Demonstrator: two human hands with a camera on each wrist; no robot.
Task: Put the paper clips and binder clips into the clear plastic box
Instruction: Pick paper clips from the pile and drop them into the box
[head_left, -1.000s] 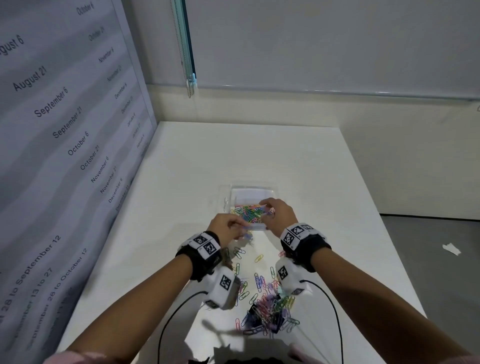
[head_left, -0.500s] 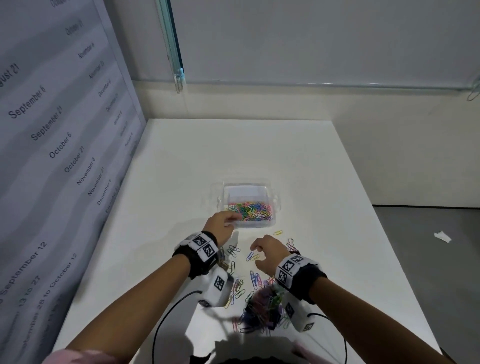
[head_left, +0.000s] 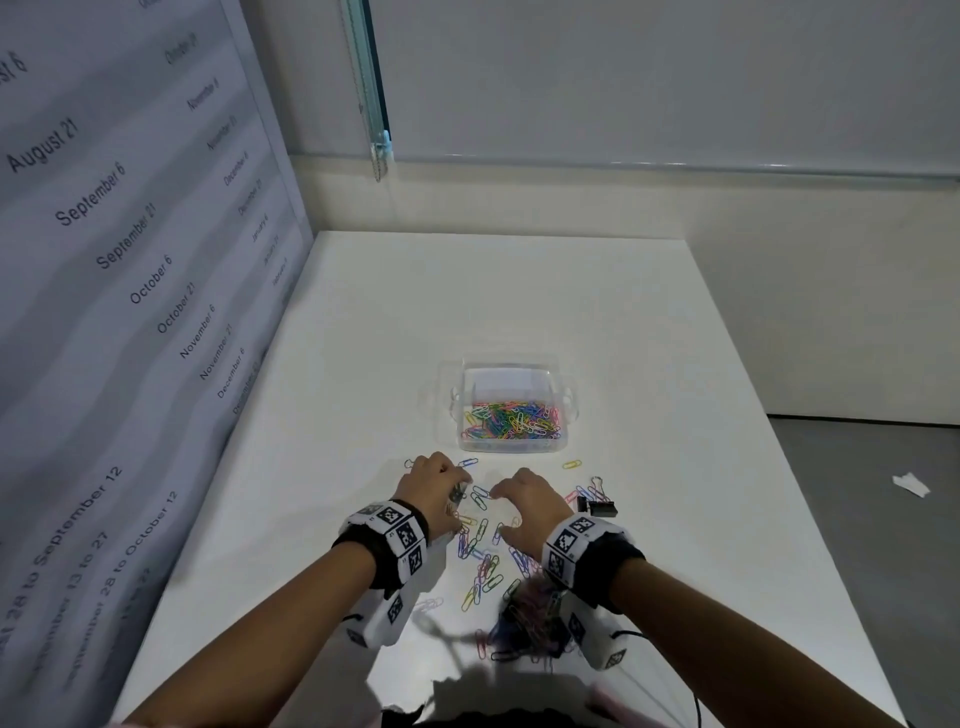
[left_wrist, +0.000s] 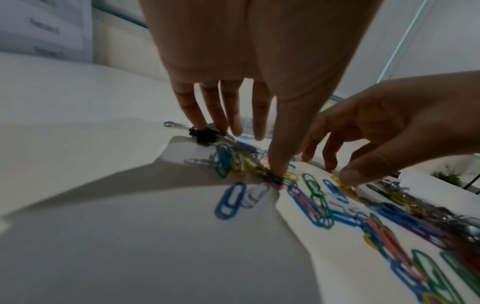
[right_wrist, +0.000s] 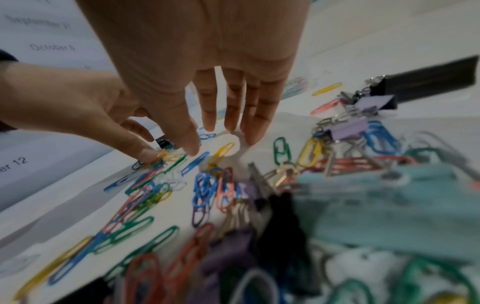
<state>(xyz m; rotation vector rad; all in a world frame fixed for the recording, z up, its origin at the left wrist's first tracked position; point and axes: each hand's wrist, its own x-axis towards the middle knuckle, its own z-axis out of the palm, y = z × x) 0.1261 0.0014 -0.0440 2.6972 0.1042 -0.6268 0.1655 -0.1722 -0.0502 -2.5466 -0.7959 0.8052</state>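
Note:
The clear plastic box (head_left: 565, 410) stands mid-table with several coloured paper clips (head_left: 511, 422) in it. Nearer me, loose paper clips (head_left: 480, 551) lie scattered, and a heap of paper clips and binder clips (head_left: 530, 618) lies by my right wrist. My left hand (head_left: 457, 486) reaches down with straight fingers; its thumb (left_wrist: 276, 172) presses on clips and its little finger touches a small black binder clip (left_wrist: 205, 134). My right hand (head_left: 501, 499) hovers just beside it, fingers spread over the clips (right_wrist: 221, 152), holding nothing.
A black binder clip (head_left: 600, 506) and a yellow paper clip (head_left: 571, 464) lie right of my right hand. Purple binder clips (right_wrist: 374, 105) sit in the heap. A wall panel printed with dates (head_left: 130, 270) borders the white table (head_left: 467, 301) on the left.
Both hands have drawn back from the box towards me. The right hand left the box first, then the left; both are now down over the scattered clips.

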